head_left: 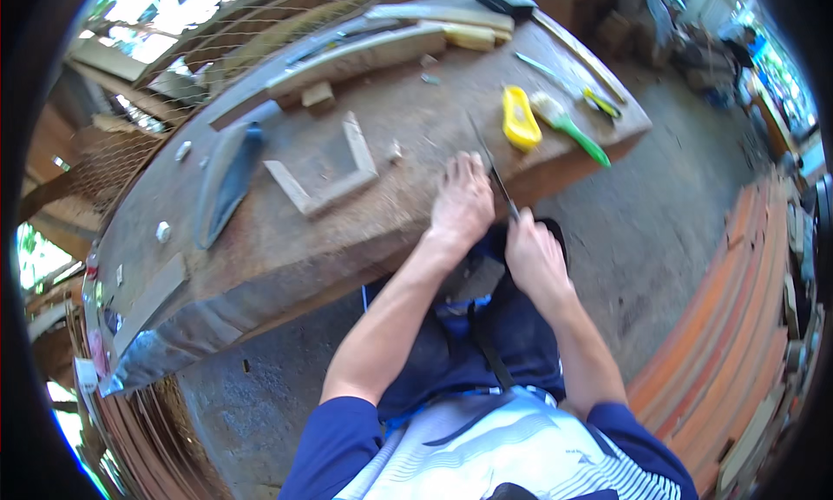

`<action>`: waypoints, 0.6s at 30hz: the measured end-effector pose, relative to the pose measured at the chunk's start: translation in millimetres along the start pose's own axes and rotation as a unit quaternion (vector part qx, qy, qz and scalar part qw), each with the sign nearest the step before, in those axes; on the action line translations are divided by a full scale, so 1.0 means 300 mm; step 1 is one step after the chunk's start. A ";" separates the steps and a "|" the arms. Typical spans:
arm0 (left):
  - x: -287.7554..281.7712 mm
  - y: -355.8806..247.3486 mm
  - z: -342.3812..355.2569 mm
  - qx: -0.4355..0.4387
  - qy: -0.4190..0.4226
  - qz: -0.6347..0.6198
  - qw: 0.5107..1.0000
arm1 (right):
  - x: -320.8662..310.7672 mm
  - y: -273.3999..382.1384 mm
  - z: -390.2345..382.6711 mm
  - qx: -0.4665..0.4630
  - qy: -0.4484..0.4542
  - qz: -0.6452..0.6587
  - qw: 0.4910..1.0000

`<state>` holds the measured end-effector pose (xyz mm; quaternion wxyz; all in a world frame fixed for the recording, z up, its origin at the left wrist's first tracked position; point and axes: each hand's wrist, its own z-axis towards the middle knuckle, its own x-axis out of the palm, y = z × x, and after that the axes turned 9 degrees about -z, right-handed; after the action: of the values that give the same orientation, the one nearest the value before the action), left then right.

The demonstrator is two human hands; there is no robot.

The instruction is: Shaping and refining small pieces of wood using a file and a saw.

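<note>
My right hand (535,248) is closed around the handle of a long, thin, dark-bladed tool (496,174) at the near edge of the workbench (408,153). The blade slants up and to the left across the bench edge; seen nearly edge-on, it does not show whether it is a saw or a file. Just left of the blade, my left hand (464,202) presses down at the bench edge, fingers bent and close together. Whatever lies under those fingers is hidden. Farther left on the bench rests a three-sided wooden frame piece (334,194), open toward the back.
Right of my hands lie a yellow plastic tray-like holder (520,118), a green-handled brush (568,127) and a yellow-and-black tool (601,103). Wooden strips (364,59) line the back. A blue-grey cloth-like piece (227,183) lies left. Reddish boards (724,326) are stacked on the right.
</note>
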<state>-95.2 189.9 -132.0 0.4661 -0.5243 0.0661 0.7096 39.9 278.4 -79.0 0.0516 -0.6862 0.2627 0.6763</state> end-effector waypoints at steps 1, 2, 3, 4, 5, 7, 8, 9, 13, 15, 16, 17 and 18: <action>0.008 0.000 0.008 0.004 0.002 -0.005 1.000 | 0.000 -0.010 0.055 -0.019 -0.015 -0.003 1.000; 0.012 -0.010 0.015 0.006 0.004 -0.009 1.000 | 0.010 -0.018 0.101 -0.040 -0.030 -0.005 0.999; 0.011 -0.015 0.015 -0.003 0.019 -0.007 1.000 | 0.028 0.002 0.124 -0.019 -0.018 -0.006 1.000; 0.015 -0.021 0.028 -0.012 0.028 -0.004 1.000 | 0.045 0.008 0.140 -0.001 -0.011 -0.011 1.000; 0.011 -0.022 0.022 -0.014 0.033 0.007 0.999 | 0.069 -0.001 0.120 -0.012 -0.042 0.016 0.999; 0.003 -0.003 -0.001 0.000 0.025 -0.002 1.000 | 0.064 -0.006 -0.003 0.004 -0.006 0.021 1.000; 0.006 -0.003 -0.003 0.005 0.024 -0.005 1.000 | 0.053 -0.007 -0.040 0.019 0.016 0.028 0.999; 0.006 0.003 0.005 0.001 0.026 -0.007 1.000 | 0.057 -0.016 -0.034 0.050 0.025 0.002 0.998; -0.002 -0.028 0.005 0.002 0.046 -0.028 0.999 | 0.028 -0.015 0.120 -0.027 -0.007 0.003 1.000; 0.002 -0.027 -0.001 -0.004 0.043 -0.022 0.999 | 0.054 -0.009 0.126 0.017 0.000 0.004 1.000; 0.001 -0.009 -0.019 0.006 0.030 -0.014 0.999 | 0.061 -0.009 0.068 0.010 0.012 0.003 1.000; 0.004 0.011 -0.011 0.022 0.010 -0.008 1.000 | 0.049 -0.013 -0.008 0.018 0.034 0.002 0.999; 0.004 0.026 -0.008 0.015 0.008 -0.003 1.000 | 0.039 -0.009 -0.055 0.022 0.056 0.002 0.998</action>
<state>-99.2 184.8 -136.9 0.4758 -0.5229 0.0785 0.7029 55.3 270.2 -89.6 0.0506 -0.7211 0.2814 0.6311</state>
